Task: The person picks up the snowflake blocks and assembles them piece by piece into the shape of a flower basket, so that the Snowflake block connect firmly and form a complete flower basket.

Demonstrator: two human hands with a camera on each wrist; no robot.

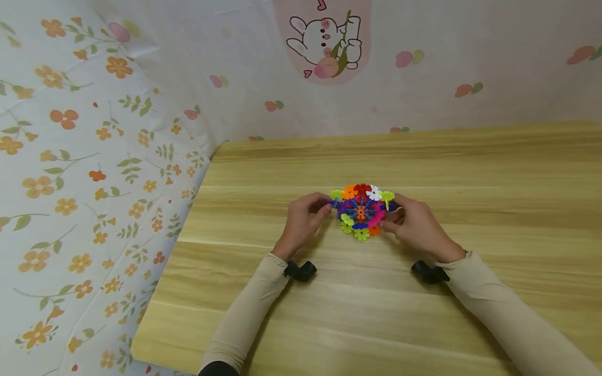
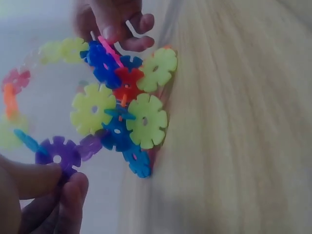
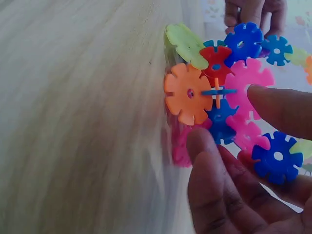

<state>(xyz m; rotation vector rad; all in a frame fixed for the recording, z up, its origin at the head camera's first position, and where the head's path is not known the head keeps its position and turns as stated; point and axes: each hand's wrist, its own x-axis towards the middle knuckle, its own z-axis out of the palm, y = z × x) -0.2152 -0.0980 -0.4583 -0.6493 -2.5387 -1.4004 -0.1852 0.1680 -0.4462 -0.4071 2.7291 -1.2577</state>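
Note:
A model of interlocking plastic snowflake discs (image 1: 361, 211) stands on the table between both hands, in many colours, with an arch of discs at its top. My left hand (image 1: 303, 219) is at its left side; in the left wrist view, thumb and fingers pinch a purple disc (image 2: 69, 150). My right hand (image 1: 416, 222) grips the other side. In the right wrist view the right thumb lies against a pink disc (image 3: 234, 87), while the fingers curl below near a blue disc (image 3: 287, 163). An orange disc (image 3: 180, 92) touches the tabletop or sits close to it. The model's far side is hidden.
The wooden table (image 1: 357, 313) has its left edge beside the left arm. A patterned cloth (image 1: 423, 89) hangs behind it, and a flowered cloth (image 1: 94, 209) hangs at the left. Black wrist mounts (image 1: 301, 271) sit at both cuffs.

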